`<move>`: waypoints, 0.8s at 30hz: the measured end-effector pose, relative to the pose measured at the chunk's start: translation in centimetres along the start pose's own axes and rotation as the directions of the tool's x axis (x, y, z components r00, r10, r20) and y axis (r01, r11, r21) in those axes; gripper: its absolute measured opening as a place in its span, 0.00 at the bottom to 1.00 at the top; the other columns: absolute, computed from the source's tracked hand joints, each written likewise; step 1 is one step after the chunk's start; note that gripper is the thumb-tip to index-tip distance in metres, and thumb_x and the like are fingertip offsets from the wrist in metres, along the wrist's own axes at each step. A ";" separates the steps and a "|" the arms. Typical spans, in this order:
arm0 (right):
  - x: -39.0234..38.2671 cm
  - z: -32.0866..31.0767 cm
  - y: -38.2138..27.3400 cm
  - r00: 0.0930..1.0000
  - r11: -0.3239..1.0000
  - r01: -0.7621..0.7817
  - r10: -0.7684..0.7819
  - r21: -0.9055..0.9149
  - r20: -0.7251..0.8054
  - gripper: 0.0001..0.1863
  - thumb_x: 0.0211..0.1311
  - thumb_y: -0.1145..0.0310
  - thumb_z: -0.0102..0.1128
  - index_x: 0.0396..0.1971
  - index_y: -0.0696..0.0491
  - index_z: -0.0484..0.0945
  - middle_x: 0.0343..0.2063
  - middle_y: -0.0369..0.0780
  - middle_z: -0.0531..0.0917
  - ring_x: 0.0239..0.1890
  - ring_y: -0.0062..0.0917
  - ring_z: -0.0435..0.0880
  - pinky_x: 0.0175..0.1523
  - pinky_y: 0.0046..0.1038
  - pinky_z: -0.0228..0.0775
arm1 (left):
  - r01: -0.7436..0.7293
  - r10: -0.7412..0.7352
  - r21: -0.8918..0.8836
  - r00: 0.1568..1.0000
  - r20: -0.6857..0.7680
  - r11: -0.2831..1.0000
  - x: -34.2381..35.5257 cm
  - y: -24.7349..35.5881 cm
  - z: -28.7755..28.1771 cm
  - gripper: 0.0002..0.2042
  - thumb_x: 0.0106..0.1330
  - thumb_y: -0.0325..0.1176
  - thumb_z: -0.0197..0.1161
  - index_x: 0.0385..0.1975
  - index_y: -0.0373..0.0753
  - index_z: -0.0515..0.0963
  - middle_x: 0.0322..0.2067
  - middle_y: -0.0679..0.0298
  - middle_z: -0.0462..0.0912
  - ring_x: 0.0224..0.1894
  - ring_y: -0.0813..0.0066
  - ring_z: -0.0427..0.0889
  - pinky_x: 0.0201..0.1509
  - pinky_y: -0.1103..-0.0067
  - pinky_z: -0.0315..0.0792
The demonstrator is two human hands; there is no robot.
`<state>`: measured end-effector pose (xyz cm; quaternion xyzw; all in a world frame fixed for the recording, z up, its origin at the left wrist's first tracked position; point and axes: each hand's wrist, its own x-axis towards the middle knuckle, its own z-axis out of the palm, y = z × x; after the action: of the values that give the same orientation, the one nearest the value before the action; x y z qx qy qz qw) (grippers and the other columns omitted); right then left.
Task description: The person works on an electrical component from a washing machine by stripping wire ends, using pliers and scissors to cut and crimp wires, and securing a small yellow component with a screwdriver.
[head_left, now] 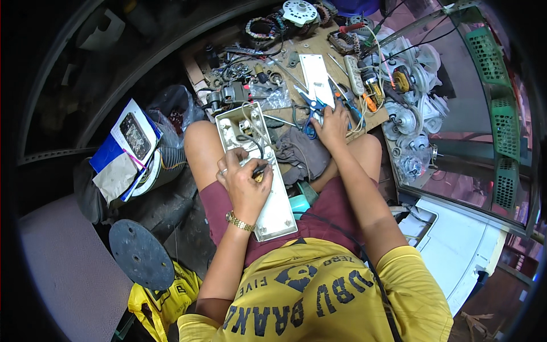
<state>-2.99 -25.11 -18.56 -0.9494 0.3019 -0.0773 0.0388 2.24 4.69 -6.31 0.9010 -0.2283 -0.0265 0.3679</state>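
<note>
White plastic housing (268,188) lay across my lap; my left hand (245,179) pinched its black wire (254,147). Right hand (330,126) closed on blue-handled pliers (310,102) at the counter (319,51).

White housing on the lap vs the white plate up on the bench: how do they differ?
The open white housing lies along the person's thigh, and the left hand rests on it; the flat white plate lies untouched on the wooden board.

The housing shows wiring and parts inside; the plate looks flat and bare.

The housing looks larger in the picture.

Both are white, long and rectangular. The right hand reaches toward blue-handled scissors below the plate.
</note>
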 end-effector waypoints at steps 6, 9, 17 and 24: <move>4.4 2.9 8.5 0.884 0.872 -0.468 0.459 0.147 0.092 0.35 0.61 0.51 0.74 0.57 0.63 0.76 0.62 0.59 0.77 0.61 0.51 0.80 0.65 0.47 0.71 | 0.029 -0.029 -0.003 1.000 0.011 1.000 0.0 0.6 -0.1 0.06 0.54 0.35 0.77 0.30 0.44 0.91 0.53 0.57 0.77 0.61 0.51 0.69 0.62 0.55 0.61; 6.1 4.8 13.9 0.832 0.791 -0.541 0.450 0.287 0.325 0.40 0.58 0.51 0.76 0.61 0.65 0.73 0.57 0.60 0.82 0.58 0.51 0.84 0.64 0.44 0.75 | -0.026 0.026 -0.030 0.999 -0.029 0.999 0.3 0.7 0.5 0.06 0.51 0.35 0.77 0.28 0.46 0.90 0.56 0.57 0.79 0.65 0.48 0.70 0.65 0.53 0.58; 3.3 -0.5 9.5 0.856 0.800 -0.502 0.515 0.329 0.056 0.34 0.55 0.64 0.73 0.59 0.59 0.68 0.51 0.56 0.84 0.51 0.46 0.87 0.59 0.40 0.76 | -0.058 0.057 -0.012 0.997 -0.049 0.998 0.0 0.2 0.8 0.05 0.51 0.36 0.77 0.26 0.46 0.90 0.62 0.55 0.78 0.76 0.43 0.59 0.74 0.48 0.49; -11.2 -10.6 2.7 0.936 0.601 -0.127 -0.192 0.789 0.296 0.21 0.59 0.81 0.60 0.54 0.58 0.78 0.44 0.44 0.80 0.48 0.36 0.82 0.58 0.34 0.74 | -0.032 0.031 -0.034 0.999 -0.031 0.999 -0.2 -0.6 0.6 0.04 0.51 0.36 0.77 0.26 0.47 0.90 0.64 0.57 0.77 0.79 0.42 0.54 0.75 0.46 0.47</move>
<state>-15.35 -21.05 -9.85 -0.8345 0.2055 -0.0338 0.5102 2.19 4.76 -7.12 0.8913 -0.2361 -0.0108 0.3870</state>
